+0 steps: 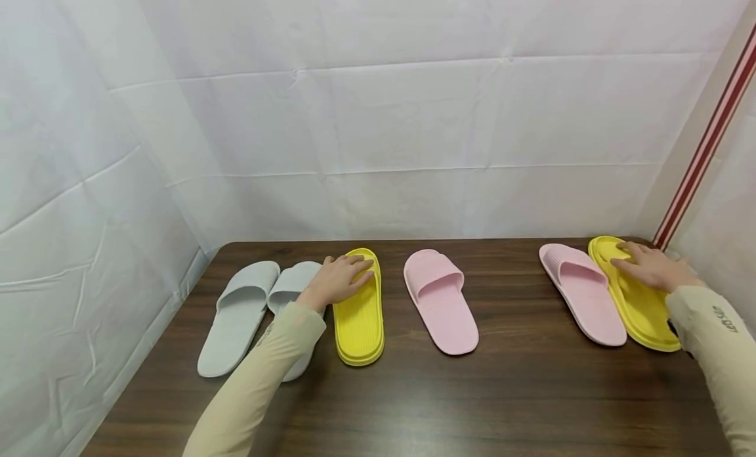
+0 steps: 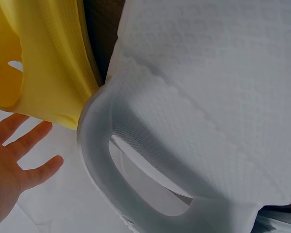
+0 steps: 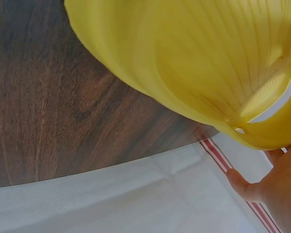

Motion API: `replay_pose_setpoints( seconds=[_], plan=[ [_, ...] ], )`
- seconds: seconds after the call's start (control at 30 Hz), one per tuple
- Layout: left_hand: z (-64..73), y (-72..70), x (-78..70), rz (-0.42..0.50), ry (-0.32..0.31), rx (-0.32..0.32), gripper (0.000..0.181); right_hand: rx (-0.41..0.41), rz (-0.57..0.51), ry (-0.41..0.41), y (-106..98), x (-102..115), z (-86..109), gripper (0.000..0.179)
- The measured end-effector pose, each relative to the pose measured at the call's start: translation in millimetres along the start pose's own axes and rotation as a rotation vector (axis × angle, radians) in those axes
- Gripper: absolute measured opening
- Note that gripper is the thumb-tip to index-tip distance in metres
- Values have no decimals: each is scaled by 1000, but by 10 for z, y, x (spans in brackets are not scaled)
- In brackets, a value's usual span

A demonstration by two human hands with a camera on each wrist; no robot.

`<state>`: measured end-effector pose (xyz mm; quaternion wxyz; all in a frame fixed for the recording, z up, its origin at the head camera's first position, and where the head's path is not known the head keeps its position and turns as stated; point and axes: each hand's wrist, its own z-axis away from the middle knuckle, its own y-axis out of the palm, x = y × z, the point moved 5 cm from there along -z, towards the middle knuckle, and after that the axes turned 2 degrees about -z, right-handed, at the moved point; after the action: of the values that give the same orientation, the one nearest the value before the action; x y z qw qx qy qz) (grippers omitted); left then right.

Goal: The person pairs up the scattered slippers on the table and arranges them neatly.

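Left of the middle pink rubbery slipper [image 1: 444, 306], the relaxed left hand [image 1: 340, 279] tops a yellow rubbery slipper [image 1: 359, 316]. Rightward, the relaxed right hand [image 1: 651, 266] tops its match [image 1: 640, 306].

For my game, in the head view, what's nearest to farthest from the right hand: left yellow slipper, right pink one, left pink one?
1. Right pink slipper: right side.
2. Left pink slipper: mid-table.
3. Left yellow slipper: farther left.

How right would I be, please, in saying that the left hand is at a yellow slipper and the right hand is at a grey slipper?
Only the second colour is wrong: the right hand is at a yellow slipper, as the head view shows. The left hand is indeed at the other yellow slipper.
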<state>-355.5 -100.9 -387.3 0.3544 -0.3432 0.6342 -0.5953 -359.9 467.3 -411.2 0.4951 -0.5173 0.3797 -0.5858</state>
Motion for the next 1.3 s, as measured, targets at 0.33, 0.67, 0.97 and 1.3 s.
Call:
replay_pose_setpoints(
  seconds=[0.33, 0.67, 0.97, 1.3],
  plan=[
    [-22, 28, -14, -5, -8, 21, 47, -1, -19, -10, 15, -10, 52, 73],
    [3, 26, -13, -11, -7, 5, 47, -40, 38, -38, -12, 50, 96, 70],
    [19, 13, -50, -23, 18, -33, 46, -109, 85, -69, -32, 72, 118, 56],
    [33, 15, -56, -35, 12, -26, 46, -99, 86, -56, -13, 83, 162, 62]
  ],
)
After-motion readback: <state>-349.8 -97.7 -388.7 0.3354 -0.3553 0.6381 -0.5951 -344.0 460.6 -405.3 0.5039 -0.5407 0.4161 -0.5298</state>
